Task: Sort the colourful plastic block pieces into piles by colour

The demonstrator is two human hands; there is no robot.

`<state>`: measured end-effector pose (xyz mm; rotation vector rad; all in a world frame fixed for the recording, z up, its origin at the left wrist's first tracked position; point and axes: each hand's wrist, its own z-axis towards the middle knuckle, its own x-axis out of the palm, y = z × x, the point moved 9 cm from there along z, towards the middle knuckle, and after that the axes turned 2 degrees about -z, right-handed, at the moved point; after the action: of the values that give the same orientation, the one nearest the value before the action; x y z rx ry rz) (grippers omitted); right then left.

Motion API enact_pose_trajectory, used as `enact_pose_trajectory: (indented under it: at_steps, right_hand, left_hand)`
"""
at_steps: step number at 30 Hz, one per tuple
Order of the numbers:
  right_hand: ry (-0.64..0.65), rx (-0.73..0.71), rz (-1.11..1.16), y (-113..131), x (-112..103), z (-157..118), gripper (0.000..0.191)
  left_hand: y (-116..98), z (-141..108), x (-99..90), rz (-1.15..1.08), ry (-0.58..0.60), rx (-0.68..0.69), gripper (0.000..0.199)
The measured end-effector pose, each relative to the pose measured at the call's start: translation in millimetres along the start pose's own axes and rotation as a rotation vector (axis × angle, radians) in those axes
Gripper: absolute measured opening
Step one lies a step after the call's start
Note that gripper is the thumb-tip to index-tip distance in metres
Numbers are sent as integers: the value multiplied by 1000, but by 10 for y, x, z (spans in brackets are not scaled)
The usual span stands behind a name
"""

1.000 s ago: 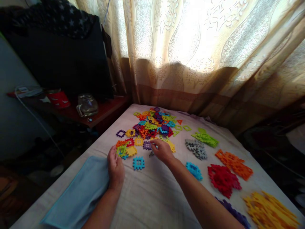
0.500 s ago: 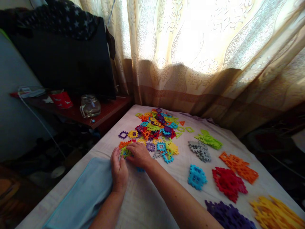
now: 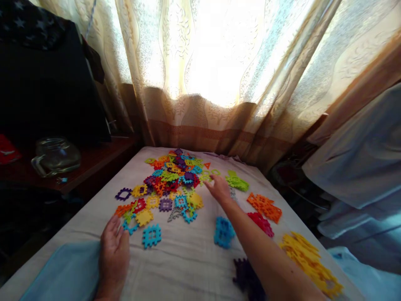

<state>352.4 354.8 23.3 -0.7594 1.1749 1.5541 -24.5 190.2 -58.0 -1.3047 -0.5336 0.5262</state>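
My left hand (image 3: 114, 246) rests on the white sheet beside the light blue cloth (image 3: 64, 271), fingers apart and holding nothing, close to an orange piece (image 3: 123, 209). My right hand (image 3: 218, 188) reaches over the sheet with thumb and fingers spread, right of the mixed pile of toothed plastic pieces (image 3: 171, 175) and next to light green pieces (image 3: 215, 172). Nothing shows in its grasp. A lone blue square (image 3: 151, 236) lies right of my left hand. My right forearm partly hides the grey pieces (image 3: 233, 193) and the red pile (image 3: 261, 222).
Sorted piles lie to the right: green (image 3: 238, 183), orange (image 3: 265, 207), blue (image 3: 223, 232), yellow (image 3: 308, 261) and purple (image 3: 247, 278). A glass jug (image 3: 58, 156) stands on the dark red table (image 3: 90, 163) by a black screen (image 3: 46, 92). Curtains (image 3: 200, 104) hang behind.
My right hand has left the pieces beside my left hand and moved right, past the pile. My left hand has opened away from the pieces. The view has turned right.
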Motion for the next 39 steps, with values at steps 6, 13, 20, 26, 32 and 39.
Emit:
enact_pose_trajectory:
  at_steps: [6, 13, 20, 26, 32, 39]
  right_hand:
    - [-13, 398, -177, -1436, -385, 269, 44]
    - [-16, 392, -150, -1532, -307, 339, 39]
    - [-2, 50, -59, -535, -12, 109, 31]
    - [13, -326, 141, 599, 203, -349, 26]
    - [171, -481, 288, 1417, 372, -947, 25]
    - [365, -615, 313, 1791, 452, -1523, 36]
  left_hand:
    - [22, -4, 8, 40, 17, -45, 75]
    - [24, 4, -7, 81, -5, -40, 74]
    - [-6, -1, -35, 97, 0, 109, 55]
    - [-191, -82, 46, 326, 43, 350, 49]
    - [-210, -167, 221, 463, 154, 429, 50]
    - [-157, -136, 229, 450, 194, 353, 49]
